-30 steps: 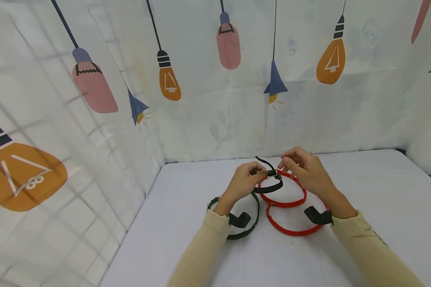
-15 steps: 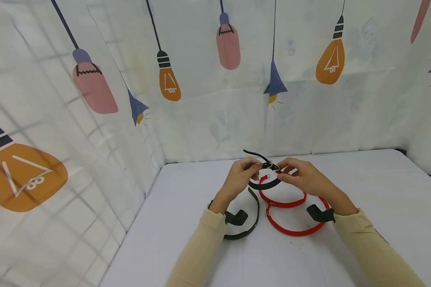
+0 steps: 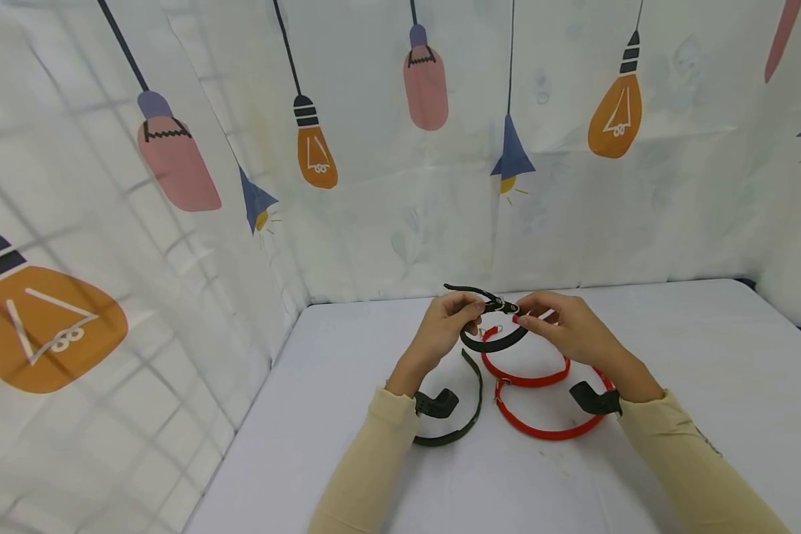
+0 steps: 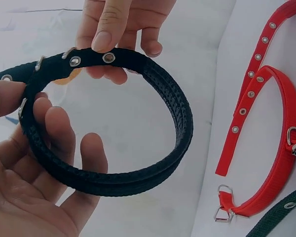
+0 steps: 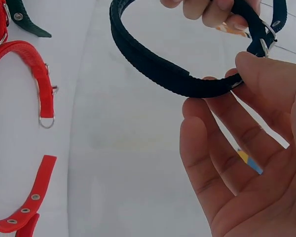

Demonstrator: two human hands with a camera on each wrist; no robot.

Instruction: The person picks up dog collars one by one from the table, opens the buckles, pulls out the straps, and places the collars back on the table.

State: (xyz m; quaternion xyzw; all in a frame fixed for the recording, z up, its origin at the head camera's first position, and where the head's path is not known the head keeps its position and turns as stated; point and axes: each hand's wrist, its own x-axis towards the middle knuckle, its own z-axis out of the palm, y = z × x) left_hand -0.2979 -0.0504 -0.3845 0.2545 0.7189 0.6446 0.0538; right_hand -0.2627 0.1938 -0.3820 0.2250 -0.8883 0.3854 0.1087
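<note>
A dark collar (image 3: 497, 343), looped into a ring, is held up over the table between both hands. Its strap runs through a metal buckle (image 4: 39, 63), and metal eyelets line it. My left hand (image 3: 449, 320) pinches the band on the buckle side, the free strap end (image 3: 466, 288) sticking out past it to the upper left. With thumb and fingertips, my right hand (image 3: 561, 320) pinches the eyeleted strap on the other side of the buckle. In the right wrist view, the right thumb (image 5: 259, 74) presses on the strap close to the buckle.
Two red collars (image 3: 534, 381) lie unbuckled on the white table (image 3: 347, 415), one behind the other, beneath the right hand and forearm. A dark green collar (image 3: 463, 429) lies partly hidden under the left wrist. A printed curtain (image 3: 400, 208) hangs behind the table.
My right hand has come in from beside the collar and now pinches its strap. The collar and left hand have shifted a little left and up, the free strap end swinging left.
</note>
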